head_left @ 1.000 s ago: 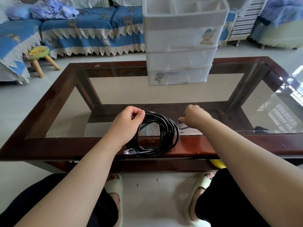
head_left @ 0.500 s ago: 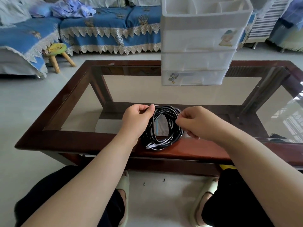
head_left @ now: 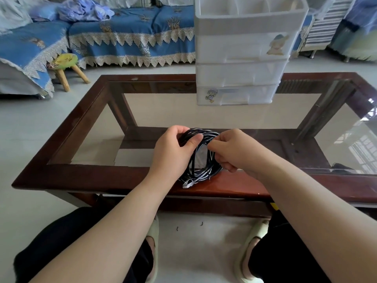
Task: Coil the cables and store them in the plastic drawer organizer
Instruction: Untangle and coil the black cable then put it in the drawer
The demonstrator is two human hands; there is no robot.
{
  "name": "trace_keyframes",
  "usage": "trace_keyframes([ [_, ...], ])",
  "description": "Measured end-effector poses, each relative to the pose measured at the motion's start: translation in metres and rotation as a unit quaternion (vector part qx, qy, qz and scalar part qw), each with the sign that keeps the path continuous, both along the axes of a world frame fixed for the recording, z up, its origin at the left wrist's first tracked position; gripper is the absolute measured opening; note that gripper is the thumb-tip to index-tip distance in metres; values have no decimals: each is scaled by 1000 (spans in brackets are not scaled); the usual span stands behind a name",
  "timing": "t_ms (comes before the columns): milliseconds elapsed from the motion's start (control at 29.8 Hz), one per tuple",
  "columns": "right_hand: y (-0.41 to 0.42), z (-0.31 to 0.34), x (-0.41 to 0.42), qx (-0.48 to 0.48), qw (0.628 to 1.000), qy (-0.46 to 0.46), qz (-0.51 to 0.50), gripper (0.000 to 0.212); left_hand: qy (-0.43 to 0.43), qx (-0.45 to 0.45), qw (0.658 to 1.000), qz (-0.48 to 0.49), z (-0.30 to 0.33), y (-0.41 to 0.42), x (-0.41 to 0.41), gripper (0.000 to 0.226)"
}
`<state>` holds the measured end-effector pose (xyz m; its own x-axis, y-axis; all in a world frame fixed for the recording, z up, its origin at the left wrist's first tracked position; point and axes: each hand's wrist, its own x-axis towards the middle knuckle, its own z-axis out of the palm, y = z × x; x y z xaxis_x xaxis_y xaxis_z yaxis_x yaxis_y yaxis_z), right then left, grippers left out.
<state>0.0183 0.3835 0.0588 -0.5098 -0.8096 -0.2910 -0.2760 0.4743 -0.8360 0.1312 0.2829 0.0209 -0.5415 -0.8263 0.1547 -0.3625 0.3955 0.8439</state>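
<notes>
The black cable (head_left: 201, 158) is wound into a coil and stands on edge at the near rail of the glass-topped coffee table (head_left: 61, 172), its lowest loops touching the wood. A clear plug (head_left: 187, 183) sticks out from the coil at about 7 o'clock and lies on the rail. The left hand (head_left: 173, 152) grips the coil at its 10 o'clock side, fingers curled over the top strands and the thumb pressed across them. The right hand (head_left: 234, 153) closes on the coil's 2 o'clock side, its fingertips pinched together at the strands; whether they also hold a tie or other small piece cannot be told.

At 12 o'clock from the coil, well apart at the far side of the table, stands the white plastic drawer organizer (head_left: 240, 54). It has three stacked drawers, all pushed in, with cartoon stickers on the top and bottom fronts, and an open divided tray on top. Only bare glass lies between the coil and the organizer.

Beyond the table, at 10 to 11 o'clock, a sofa with a blue lace-edged cover (head_left: 132, 37) carries a heap of pale clothes (head_left: 85, 9). A small wooden stool (head_left: 65, 68) with a yellow-green seat stands on the floor in front of it. At 2 o'clock there is a slatted white appliance (head_left: 324, 25). Under the table's near edge, at 6 o'clock, are the person's knees in dark cloth and two pale slippers (head_left: 251, 254).
</notes>
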Motion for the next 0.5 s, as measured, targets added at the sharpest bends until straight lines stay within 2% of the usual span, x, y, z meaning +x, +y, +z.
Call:
trace_keyframes([
  [134, -3, -2, 6, -12, 1000, -2, -18, 36, 12, -34, 999, -25, -3, 5, 1, 31],
  [235, -3, -1, 11, -25, 999, 20, -20, 37, 22, -27, 999, -28, -1, 4, 0, 24],
  [402, -1, -8, 21, -73, 991, 109, -31, 11, 52, 94, 992, -59, 1, 2, 2, 10],
  [503, -2, -12, 22, -88, 986, 138, -26, 10, 36, 87, 992, -88, 0, 3, 2, 6],
])
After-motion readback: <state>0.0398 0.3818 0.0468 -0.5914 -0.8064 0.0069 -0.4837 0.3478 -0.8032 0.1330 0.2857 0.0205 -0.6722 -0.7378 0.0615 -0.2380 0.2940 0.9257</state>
